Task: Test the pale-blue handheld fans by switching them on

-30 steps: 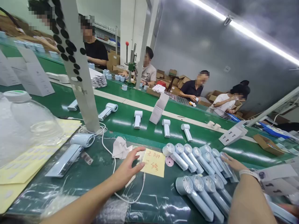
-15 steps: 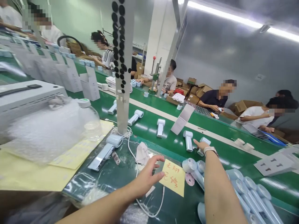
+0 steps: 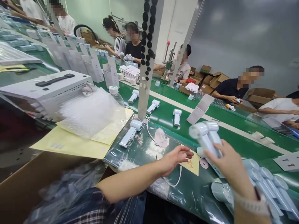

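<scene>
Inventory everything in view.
belt: one, green, across middle
bench: one, green, foreground
post: one, white, bench edge
devices: many, pale blue, belt, bench, held
note: one, yellow, bench
cable: one, white, bench
cloth: one, white, bench
sticker: one, pink, beside note
bottle: one, clear, left
bubble wrap: one, clear, left
sheets: at least two, yellow, under bubble wrap
case: one, white, left
boxes: several, white, along belt
cartons: several, brown, background, lower left
co-workers: at least seven, background
left grip: one, near note
right grip: one, holding two devices

In your right hand (image 3: 230,161) you hold two pale-blue handheld fans (image 3: 206,140), side by side, tilted, round heads uppermost.
</scene>
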A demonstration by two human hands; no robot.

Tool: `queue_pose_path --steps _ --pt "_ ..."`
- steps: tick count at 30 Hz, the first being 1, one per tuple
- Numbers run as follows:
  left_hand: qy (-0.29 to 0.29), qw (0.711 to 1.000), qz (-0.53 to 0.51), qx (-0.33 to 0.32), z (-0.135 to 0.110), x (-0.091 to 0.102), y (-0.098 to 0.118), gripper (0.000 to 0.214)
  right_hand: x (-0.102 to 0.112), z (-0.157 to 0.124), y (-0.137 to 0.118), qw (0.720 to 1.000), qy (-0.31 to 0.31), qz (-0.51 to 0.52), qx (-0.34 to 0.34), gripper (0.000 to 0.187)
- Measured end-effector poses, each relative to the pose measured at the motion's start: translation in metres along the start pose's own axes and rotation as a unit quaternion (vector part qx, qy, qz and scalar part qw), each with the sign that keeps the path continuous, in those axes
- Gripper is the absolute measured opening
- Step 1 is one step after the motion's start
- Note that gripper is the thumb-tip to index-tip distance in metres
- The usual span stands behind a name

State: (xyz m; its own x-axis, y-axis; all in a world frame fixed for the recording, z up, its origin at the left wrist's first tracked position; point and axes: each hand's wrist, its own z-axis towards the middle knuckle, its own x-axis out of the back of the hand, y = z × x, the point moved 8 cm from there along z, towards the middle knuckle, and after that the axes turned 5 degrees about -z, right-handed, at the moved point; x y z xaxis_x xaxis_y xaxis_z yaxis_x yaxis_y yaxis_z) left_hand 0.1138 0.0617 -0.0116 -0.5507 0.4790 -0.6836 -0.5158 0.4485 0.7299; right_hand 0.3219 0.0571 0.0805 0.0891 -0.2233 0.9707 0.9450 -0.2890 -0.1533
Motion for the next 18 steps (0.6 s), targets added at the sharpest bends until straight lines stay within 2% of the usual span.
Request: queue_pose_path --steps 1,2,3,5,6,8,10,12,14,16,18 --pt "-0.021 0.999 -0.029 -0.011 -0.004 -0.009 0.000 0.083 0.001 -0.034 -0.023 0.994 0.065 0.048 0.067 0.057" --pt "-0.029 0.998 -0.051 -0.026 -0.009 -0.016 0.000 0.089 -0.002 -0.067 -0.046 0.981 0.101 0.090 0.137 0.055" --pt "-0.025 0.997 -0.066 -0.040 -0.015 -0.018 0.000 0.090 -0.007 -0.095 -0.064 0.970 0.121 0.116 0.178 0.055" --pt "0.003 0.995 -0.087 -0.052 -0.025 -0.013 -0.002 0.082 -0.016 -0.131 -0.086 0.956 0.136 0.156 0.206 0.061" --pt "0.017 0.994 -0.097 -0.043 -0.029 -0.007 -0.004 0.077 -0.021 -0.139 -0.091 0.953 0.119 0.181 0.214 0.064" --pt "0.040 0.992 -0.119 -0.013 -0.036 0.010 -0.009 0.074 -0.033 -0.139 -0.091 0.940 0.042 0.256 0.220 0.068" --pt "0.068 0.989 -0.133 0.000 -0.043 0.031 -0.008 0.075 -0.052 -0.124 -0.077 0.943 -0.030 0.292 0.158 0.065" --pt "0.101 0.988 -0.118 -0.022 -0.050 0.052 0.003 0.078 -0.075 -0.105 -0.060 0.963 -0.047 0.258 0.058 0.056" --pt "0.114 0.989 -0.068 -0.068 -0.057 0.063 0.020 0.082 -0.094 -0.095 -0.061 0.976 -0.036 0.213 0.011 0.045" --pt "0.110 0.988 -0.022 -0.106 -0.063 0.066 0.038 0.088 -0.108 -0.096 -0.082 0.972 -0.050 0.226 0.045 0.040" --pt "0.103 0.986 -0.003 -0.129 -0.068 0.065 0.051 0.090 -0.114 -0.109 -0.105 0.959 -0.083 0.254 0.092 0.038"
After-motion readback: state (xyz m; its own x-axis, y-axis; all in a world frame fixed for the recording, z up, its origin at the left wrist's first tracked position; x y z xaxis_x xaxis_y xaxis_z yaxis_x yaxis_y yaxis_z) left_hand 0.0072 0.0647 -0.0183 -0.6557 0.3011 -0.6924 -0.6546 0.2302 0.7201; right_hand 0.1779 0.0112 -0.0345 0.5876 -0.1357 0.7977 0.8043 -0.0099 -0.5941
